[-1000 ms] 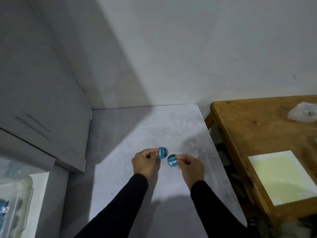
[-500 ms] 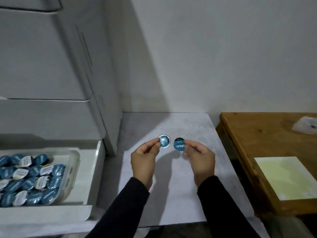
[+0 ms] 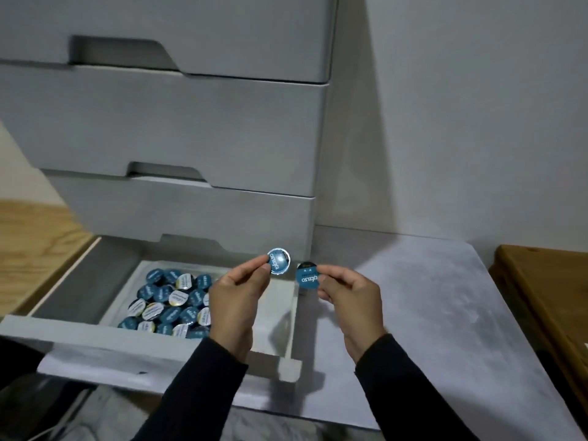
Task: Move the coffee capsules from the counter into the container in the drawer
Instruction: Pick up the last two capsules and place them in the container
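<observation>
Two blue coffee capsules are in the air, one in each hand. The left hand [image 3: 234,296] pinches its capsule [image 3: 278,261] by the rim between thumb and fingertip, above the right end of the open drawer [image 3: 105,337]. The right hand [image 3: 351,297] pinches the other capsule [image 3: 307,275] the same way, foil face toward the camera, just beside the first and above the drawer's right wall, at the edge of the grey counter [image 3: 429,313]. Inside the drawer sits a clear container [image 3: 125,291] already packed with many capsules. These capsules look light and small, with stiff rims and thin foil lids that could dent, so the rim is the sensible place to hold. They should drop safely from low above the pile.
</observation>
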Demonstrator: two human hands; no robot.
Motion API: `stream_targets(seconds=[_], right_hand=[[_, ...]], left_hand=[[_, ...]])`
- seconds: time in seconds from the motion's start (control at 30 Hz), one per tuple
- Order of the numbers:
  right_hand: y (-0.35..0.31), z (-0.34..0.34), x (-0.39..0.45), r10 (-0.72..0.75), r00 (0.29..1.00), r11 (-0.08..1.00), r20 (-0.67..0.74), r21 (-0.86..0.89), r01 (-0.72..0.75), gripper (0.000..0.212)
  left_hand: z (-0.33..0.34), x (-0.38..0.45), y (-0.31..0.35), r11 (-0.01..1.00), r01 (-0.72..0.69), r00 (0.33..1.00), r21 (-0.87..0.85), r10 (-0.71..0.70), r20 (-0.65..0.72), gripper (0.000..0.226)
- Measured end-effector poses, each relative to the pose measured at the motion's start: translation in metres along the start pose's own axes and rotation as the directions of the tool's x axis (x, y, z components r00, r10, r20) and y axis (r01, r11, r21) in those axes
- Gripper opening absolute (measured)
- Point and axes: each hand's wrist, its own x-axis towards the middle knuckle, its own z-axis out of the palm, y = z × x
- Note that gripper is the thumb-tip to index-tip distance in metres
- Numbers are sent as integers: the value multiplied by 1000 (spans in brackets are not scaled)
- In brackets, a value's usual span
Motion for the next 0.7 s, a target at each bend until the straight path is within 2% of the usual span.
stream_targets(seconds=[0.13, 0.27, 0.5, 0.7], right_hand=[[22, 64, 0, 64, 998, 997, 20, -52, -63, 19], [46, 125, 10, 186, 982, 980, -38, -62, -188, 18], [80, 178, 37, 296, 905, 946, -304, -39, -322, 20], [95, 190, 49, 293, 856, 913, -426, -142, -383, 24]], left_hand=[[-69, 45, 21, 989, 81, 996, 126, -84, 22, 17], [-115, 94, 27, 953, 198, 975, 227, -215, 53, 15], [-146, 156, 5, 874, 374, 898, 311, -425, 115, 17], [-152, 171, -10, 802, 431, 855, 414, -510, 99, 13]])
